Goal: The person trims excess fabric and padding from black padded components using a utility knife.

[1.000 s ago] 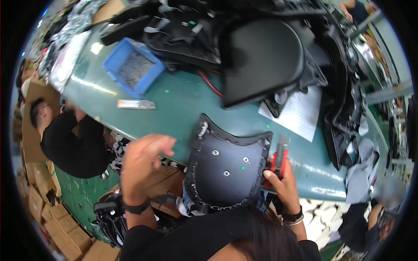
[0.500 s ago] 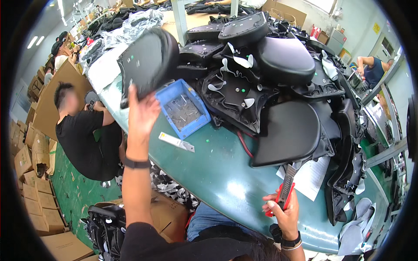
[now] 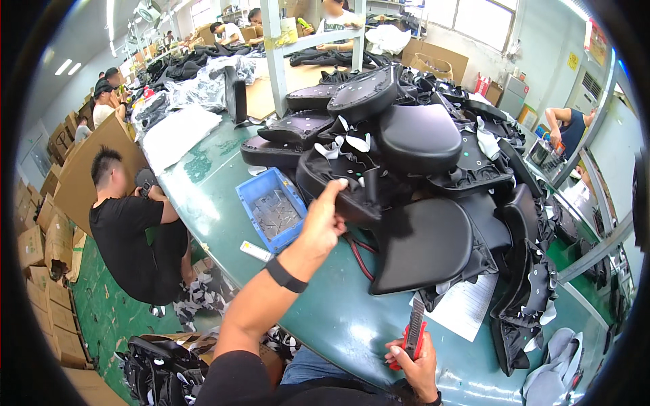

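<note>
The left hand [image 3: 323, 227] meets the near edge of a black padded cushion [image 3: 317, 170] beside a blue bin [image 3: 245, 196] on the green surface [image 3: 325, 328], its grip unclear, while the right hand [image 3: 418, 365], well apart from that cushion, grasps a red utility knife [image 3: 412, 336]

**Left arm [image 3: 258, 308] extended, right hand [image 3: 418, 365] close in**

The left arm slants forward and rightward, the left hand [image 3: 320, 223] farthest out with fingers partly bent. The right hand sits low, nearer the body, fingers folded in a grip.
</note>
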`<action>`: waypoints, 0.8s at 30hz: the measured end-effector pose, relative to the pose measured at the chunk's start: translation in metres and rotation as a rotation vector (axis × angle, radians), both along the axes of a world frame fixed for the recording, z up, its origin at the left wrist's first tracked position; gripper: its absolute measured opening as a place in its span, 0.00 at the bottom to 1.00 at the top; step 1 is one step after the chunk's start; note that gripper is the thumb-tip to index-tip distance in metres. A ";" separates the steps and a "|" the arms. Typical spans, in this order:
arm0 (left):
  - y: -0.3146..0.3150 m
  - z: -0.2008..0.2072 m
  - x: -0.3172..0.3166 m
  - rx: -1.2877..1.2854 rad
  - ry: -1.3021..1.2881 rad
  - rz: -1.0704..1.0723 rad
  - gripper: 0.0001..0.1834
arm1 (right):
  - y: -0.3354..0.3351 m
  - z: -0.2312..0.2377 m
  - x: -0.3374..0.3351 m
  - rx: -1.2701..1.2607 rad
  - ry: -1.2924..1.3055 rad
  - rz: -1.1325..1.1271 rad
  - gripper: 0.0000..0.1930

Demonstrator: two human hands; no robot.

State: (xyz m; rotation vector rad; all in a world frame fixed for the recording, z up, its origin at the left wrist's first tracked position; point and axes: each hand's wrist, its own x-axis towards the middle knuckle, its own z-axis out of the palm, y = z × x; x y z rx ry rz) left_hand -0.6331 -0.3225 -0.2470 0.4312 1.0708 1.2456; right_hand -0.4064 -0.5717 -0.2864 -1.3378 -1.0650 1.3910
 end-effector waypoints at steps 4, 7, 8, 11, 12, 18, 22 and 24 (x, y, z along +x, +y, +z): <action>-0.060 0.047 -0.024 0.287 0.122 0.059 0.29 | -0.013 -0.002 0.016 0.003 0.011 -0.118 0.18; -0.107 0.071 -0.068 0.589 0.366 0.048 0.32 | -0.024 -0.007 0.028 0.009 0.033 -0.249 0.18; -0.123 0.084 -0.079 0.549 0.329 -0.061 0.41 | -0.025 -0.002 0.029 0.016 0.061 -0.314 0.19; -0.129 0.090 -0.082 0.724 0.389 -0.231 0.48 | -0.029 -0.006 0.042 0.175 0.114 -0.456 0.19; -0.123 0.083 -0.078 0.725 0.391 -0.225 0.50 | -0.028 0.001 0.042 0.204 0.127 -0.510 0.18; -0.056 0.052 0.019 0.917 0.571 -1.512 0.34 | -0.050 0.005 0.067 0.220 -0.068 -0.716 0.26; -0.061 0.008 0.112 0.924 0.594 -2.150 0.31 | -0.049 0.008 0.058 0.000 0.001 -0.422 0.20; -0.075 0.018 0.136 0.990 1.005 -2.168 0.27 | -0.053 -0.014 0.058 0.041 -0.383 -0.302 0.16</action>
